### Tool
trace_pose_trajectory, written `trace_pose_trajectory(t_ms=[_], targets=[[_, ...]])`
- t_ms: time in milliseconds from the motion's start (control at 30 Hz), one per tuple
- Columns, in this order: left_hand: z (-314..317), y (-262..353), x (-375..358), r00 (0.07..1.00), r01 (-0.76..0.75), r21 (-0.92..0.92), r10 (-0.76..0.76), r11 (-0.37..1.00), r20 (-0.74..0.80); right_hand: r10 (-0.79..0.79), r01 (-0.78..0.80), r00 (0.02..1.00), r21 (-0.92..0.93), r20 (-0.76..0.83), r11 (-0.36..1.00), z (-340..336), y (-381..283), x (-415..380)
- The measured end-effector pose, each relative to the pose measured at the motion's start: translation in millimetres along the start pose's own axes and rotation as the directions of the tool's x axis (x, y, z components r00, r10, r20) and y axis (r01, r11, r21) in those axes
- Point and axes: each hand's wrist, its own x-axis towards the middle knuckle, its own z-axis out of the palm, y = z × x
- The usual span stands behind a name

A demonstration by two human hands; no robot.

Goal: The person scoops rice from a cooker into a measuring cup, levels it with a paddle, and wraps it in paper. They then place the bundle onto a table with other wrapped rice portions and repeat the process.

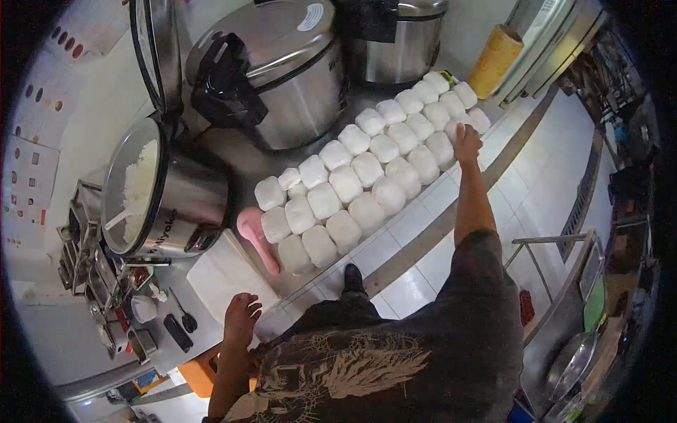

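Note:
Rows of white rounded bundles point(345, 183) sit side by side along the steel counter; their contents are hidden. My right hand point(467, 144) reaches to the far right end of the rows. Its fingertips are at the edge of an end bundle point(457, 128), fingers loosely bent and not wrapped round it. Low on the left, my left hand point(242, 311) hovers by the near edge of a white board point(229, 278), its fingers slightly curled and apart, holding nothing. A pink ladle-like utensil point(257, 240) lies between the board and the nearest bundles.
An uncovered cooker point(187, 201) holds white rice and a white paddle point(120, 218). Larger steel cookers point(300, 92) stand behind the bundles. A yellow roll point(497, 60) stands at the far right end. Black tongs or a spoon point(187, 319) and metal containers point(99, 271) are at left.

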Motion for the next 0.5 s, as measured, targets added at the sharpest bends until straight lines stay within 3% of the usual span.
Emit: trace_pose_trajectory(t_ms=[67, 133, 167, 200, 233, 267, 300, 333, 367, 433, 467, 500], targets=[[-7.7, -1.0, -1.1, 0.999, 0.021, -0.019, -0.022, 1.000, -0.045, 0.081, -0.086, 0.995, -0.083, -0.058, 0.993, -17.3, -30.9, -17.9], [-14.3, -9.4, -7.4, 0.995, 0.042, -0.050, -0.047, 0.998, -0.089, 0.159, -0.148, 0.986, -0.175, 0.049, 0.973, -25.9, -32.1, -9.4], [-12.0, -8.7, -9.6, 0.987, 0.069, -0.022, -0.071, 0.997, -0.141, -0.260, 0.244, 0.965, -0.468, 0.031, 0.849, 51.1, 66.6, 44.7], [-27.9, -16.6, -9.2, 0.999, 0.033, -0.097, -0.035, 0.995, -0.018, -0.214, 0.160, 0.973, -0.418, -0.087, 0.894, 22.9, 37.1, 26.7], [-20.2, -8.3, -17.7, 0.996, 0.046, -0.043, -0.049, 0.998, -0.070, -0.160, 0.085, 0.967, -0.343, -0.198, 0.935, -11.3, 7.4, -2.1], [-12.7, 5.1, -22.6, 0.990, 0.064, 0.006, -0.063, 0.998, -0.125, -0.350, 0.354, 0.842, -0.069, -0.409, 0.933, 1.5, 35.2, 17.3], [-26.4, 2.1, -14.4, 0.988, 0.033, 0.009, -0.031, 0.999, -0.151, -0.195, 0.214, 0.893, 0.002, -0.406, 0.977, -44.7, -20.3, -14.0], [-40.4, -3.1, -8.1, 0.984, 0.011, 0.012, -0.008, 1.000, -0.176, -0.124, 0.141, 0.915, 0.018, -0.383, 0.990, -84.1, -88.6, -60.5], [-46.8, 4.0, -11.3, 0.981, -0.086, 0.040, 0.091, 0.996, -0.172, -0.052, 0.181, 0.963, 0.490, -0.266, 0.853, -92.7, -125.0, -90.0], [-56.2, 30.3, -18.0, 0.936, -0.234, 0.102, 0.252, 0.967, -0.246, -0.298, 0.272, 0.953, 0.610, -0.060, 0.744, -84.1, -177.4, -159.8], [-59.7, 48.0, -22.4, 0.881, -0.395, 0.109, 0.410, 0.912, -0.234, -0.420, 0.289, 0.907, 0.675, 0.034, 0.678, -73.0, -198.0, -194.1], [-63.1, 69.0, -22.9, 0.805, -0.475, 0.286, 0.542, 0.832, -0.241, -0.551, 0.279, 0.829, 0.782, 0.096, 0.557, -68.8, -238.0, -241.3]])
